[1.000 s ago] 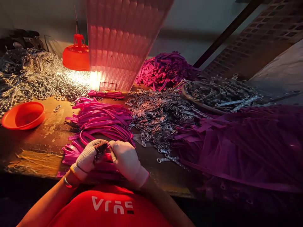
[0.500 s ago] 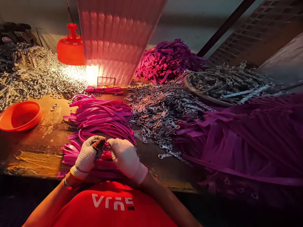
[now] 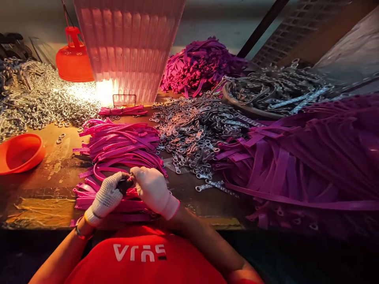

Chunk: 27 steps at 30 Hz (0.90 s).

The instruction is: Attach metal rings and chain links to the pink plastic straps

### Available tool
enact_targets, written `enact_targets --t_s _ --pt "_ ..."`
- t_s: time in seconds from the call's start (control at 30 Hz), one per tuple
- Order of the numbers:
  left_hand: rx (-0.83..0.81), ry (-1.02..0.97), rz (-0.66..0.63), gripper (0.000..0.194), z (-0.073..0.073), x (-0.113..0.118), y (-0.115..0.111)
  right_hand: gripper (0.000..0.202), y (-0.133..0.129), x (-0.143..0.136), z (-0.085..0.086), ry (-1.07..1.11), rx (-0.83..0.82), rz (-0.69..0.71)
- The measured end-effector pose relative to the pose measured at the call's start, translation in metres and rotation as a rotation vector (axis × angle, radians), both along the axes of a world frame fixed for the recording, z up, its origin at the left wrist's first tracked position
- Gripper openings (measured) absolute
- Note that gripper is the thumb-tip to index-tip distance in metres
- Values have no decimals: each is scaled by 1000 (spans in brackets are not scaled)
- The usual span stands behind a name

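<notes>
Both hands wear pale work gloves and meet in front of my chest, over the pink straps. My left hand (image 3: 108,193), in a dotted glove with dark, worn fingertips, is closed on what looks like the end of a pink strap (image 3: 130,178). Against it, my right hand (image 3: 154,189) pinches the same small piece, fingertips touching those of the left. The fingers cover most of the held piece. Beneath and beyond the hands lies a stack of pink straps (image 3: 124,138), laid roughly crosswise on the wooden table (image 3: 59,157).
An orange bowl (image 3: 22,154) stands at left. Metal rings (image 3: 44,102) are heaped under a red lamp (image 3: 74,61), beside a ribbed translucent panel (image 3: 130,47). Braided metal-looking pieces (image 3: 192,134) lie right of centre, before a full basin (image 3: 248,110). Purple straps (image 3: 290,165) pile up at right.
The view has shifted slightly, so the surroundings appear further left. My hands stay together at the same small piece; the right hand has turned a little over the left fingertips.
</notes>
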<state>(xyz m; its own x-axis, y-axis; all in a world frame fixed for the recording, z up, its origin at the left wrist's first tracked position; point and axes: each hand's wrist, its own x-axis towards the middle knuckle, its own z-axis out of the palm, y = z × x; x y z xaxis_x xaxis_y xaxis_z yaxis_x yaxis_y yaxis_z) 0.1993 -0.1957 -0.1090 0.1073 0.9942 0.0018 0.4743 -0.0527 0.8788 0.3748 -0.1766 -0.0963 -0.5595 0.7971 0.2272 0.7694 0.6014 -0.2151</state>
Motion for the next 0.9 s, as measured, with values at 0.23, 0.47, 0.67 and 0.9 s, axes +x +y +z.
enact_targets --t_s 0.23,0.47,0.67,0.9 --pt "-189 -172 33 24 1 6 -10 40 -7 6 -7 -77 -124 -20" --pt "-148 -100 -33 12 -12 6 -12 17 -5 8 -23 -171 -102 113" --pt "-89 148 -218 16 9 -17 -6 23 -11 8 -10 -199 -132 190" --pt "-130 -58 160 25 39 -55 -7 42 5 49 4 -2 -224 237"
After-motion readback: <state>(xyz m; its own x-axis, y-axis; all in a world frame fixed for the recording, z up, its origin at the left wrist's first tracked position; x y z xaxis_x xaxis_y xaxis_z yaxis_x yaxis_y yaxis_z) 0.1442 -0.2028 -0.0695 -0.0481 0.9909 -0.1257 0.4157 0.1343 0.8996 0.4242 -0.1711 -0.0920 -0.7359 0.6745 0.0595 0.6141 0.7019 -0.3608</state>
